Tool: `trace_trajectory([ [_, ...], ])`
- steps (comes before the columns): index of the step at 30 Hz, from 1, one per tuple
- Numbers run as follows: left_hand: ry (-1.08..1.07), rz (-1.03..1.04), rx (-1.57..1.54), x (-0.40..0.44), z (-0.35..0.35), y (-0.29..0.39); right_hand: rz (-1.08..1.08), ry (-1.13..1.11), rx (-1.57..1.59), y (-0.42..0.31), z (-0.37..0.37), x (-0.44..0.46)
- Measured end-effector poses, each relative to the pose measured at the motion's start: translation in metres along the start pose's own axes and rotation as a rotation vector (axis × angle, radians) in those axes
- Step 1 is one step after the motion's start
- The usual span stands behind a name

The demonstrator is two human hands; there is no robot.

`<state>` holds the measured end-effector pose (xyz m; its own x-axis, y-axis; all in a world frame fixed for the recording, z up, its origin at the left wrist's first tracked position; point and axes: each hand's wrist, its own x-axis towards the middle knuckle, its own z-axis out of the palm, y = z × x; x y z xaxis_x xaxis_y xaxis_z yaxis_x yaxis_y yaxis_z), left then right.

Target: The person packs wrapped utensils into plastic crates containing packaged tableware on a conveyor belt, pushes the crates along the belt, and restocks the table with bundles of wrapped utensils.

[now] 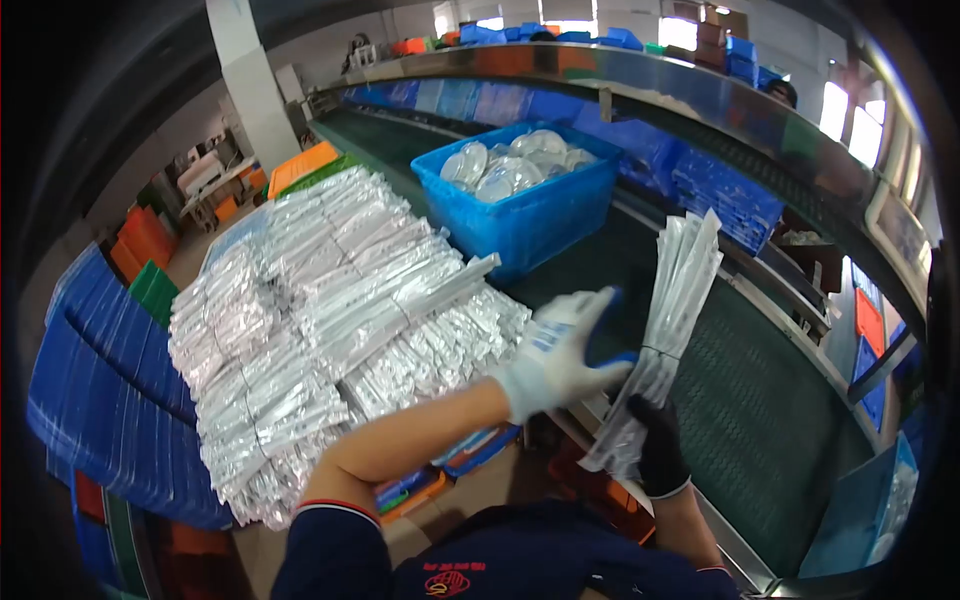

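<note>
My right hand (657, 448), in a black glove, is closed around the lower part of a bundle of long, thin clear-plastic packets (672, 300). A dark band ties the bundle at its middle, and it stands tilted above the conveyor. My left hand (566, 350), in a white glove with blue fingertips, has its thumb and fingers spread just left of the bundle. Whether the thumb tip touches the packets I cannot tell. To the left, many similar banded bundles (330, 270) lie stacked in a broad, high pile.
A blue bin (520, 222) filled with round clear-plastic items (510, 172) sits on the dark green conveyor belt (770, 400). A metal rail (640, 75) curves along the belt's far side. Blue crates (110, 400) stand at the left, and another blue bin (850, 520) at the lower right.
</note>
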<state>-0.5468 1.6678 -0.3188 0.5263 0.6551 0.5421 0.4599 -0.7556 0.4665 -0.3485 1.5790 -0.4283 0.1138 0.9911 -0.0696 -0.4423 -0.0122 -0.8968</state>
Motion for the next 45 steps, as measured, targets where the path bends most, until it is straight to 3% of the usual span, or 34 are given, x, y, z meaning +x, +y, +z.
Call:
trace_trajectory([
  [2, -0.001, 0.068, 0.288, -0.019, -0.033, -0.029, 0.123, 0.027, 0.123, 0.001, -0.025, -0.015],
  [4, -0.057, -0.171, 0.545, -0.049, -0.058, -0.066, 0.288, 0.206, 0.234, 0.009, -0.047, -0.030],
  [5, -0.214, -0.465, 0.623, -0.054, -0.077, -0.073, 0.321, 0.236, 0.240, 0.013, -0.059, -0.035],
  [7, -0.098, -0.541, 0.866, -0.091, -0.088, -0.126, 0.341, 0.337, 0.250, 0.031, -0.090, -0.039],
  [8, -0.115, -0.617, 0.934, -0.097, -0.097, -0.134, 0.452, 0.255, 0.399, 0.027, -0.102, -0.049],
  [10, -0.129, -0.694, 0.998, -0.103, -0.109, -0.148, 0.336, 0.365, 0.216, 0.055, -0.123, -0.055],
  [12, -0.063, -0.863, 0.872, -0.109, -0.109, -0.170, 0.282, 0.344, 0.156, 0.053, -0.131, -0.059],
  [14, -0.064, -0.819, 0.920, -0.118, -0.100, -0.186, 0.324, 0.317, 0.264, 0.028, -0.117, -0.069],
  [16, 0.000, -0.838, 0.951, -0.114, -0.091, -0.184, 0.439, 0.302, 0.182, 0.010, -0.119, -0.063],
  [18, 0.013, -0.857, 0.901, -0.112, -0.090, -0.177, 0.201, 0.256, 0.064, -0.025, -0.090, -0.055],
  [22, 0.081, -0.810, 0.921, -0.116, -0.087, -0.184, 0.215, 0.042, -0.071, -0.085, -0.094, -0.015],
  [25, 0.117, -0.800, 0.937, -0.116, -0.087, -0.185, 0.266, 0.069, 0.020, -0.132, -0.073, 0.025],
  [27, 0.117, -0.811, 0.953, -0.114, -0.087, -0.181, 0.316, -0.060, 0.090, -0.168, -0.040, 0.043],
  [30, 0.142, -0.781, 0.963, -0.117, -0.086, -0.185, 0.229, -0.383, 0.113, -0.185, -0.036, 0.099],
  [31, 0.127, -0.813, 0.953, -0.114, -0.086, -0.181, 0.090, -0.353, 0.294, -0.159, -0.056, 0.148],
  [32, 0.130, -0.803, 0.946, -0.113, -0.086, -0.181, 0.163, -0.477, 0.382, -0.164, -0.069, 0.180],
  [34, 0.124, -0.809, 0.962, -0.115, -0.085, -0.183, -0.559, -0.151, -0.550, -0.163, -0.053, 0.195],
  [36, 0.142, -0.815, 0.954, -0.113, -0.085, -0.184, -0.009, -0.001, -0.672, -0.203, -0.026, 0.178],
  [37, 0.127, -0.840, 0.954, -0.112, -0.086, -0.184, -0.353, -0.066, -0.970, -0.196, -0.046, 0.178],
  [38, 0.108, -0.867, 0.951, -0.112, -0.085, -0.182, -0.627, 0.080, -1.311, -0.190, -0.067, 0.181],
  [40, 0.089, -0.869, 0.953, -0.110, -0.083, -0.180, -0.870, 0.101, -1.391, -0.196, -0.092, 0.151],
  [41, 0.106, -0.867, 0.964, -0.112, -0.082, -0.183, -0.865, 0.115, -1.394, -0.201, -0.111, 0.146],
  [43, 0.121, -0.849, 0.973, -0.115, -0.082, -0.193, -1.081, 0.068, -1.467, -0.207, -0.155, 0.138],
  [44, 0.114, -0.835, 0.968, -0.117, -0.082, -0.197, -1.073, 0.083, -1.473, -0.211, -0.174, 0.132],
  [45, 0.114, -0.839, 0.975, -0.118, -0.082, -0.199, -0.913, 0.076, -1.533, -0.214, -0.193, 0.127],
])
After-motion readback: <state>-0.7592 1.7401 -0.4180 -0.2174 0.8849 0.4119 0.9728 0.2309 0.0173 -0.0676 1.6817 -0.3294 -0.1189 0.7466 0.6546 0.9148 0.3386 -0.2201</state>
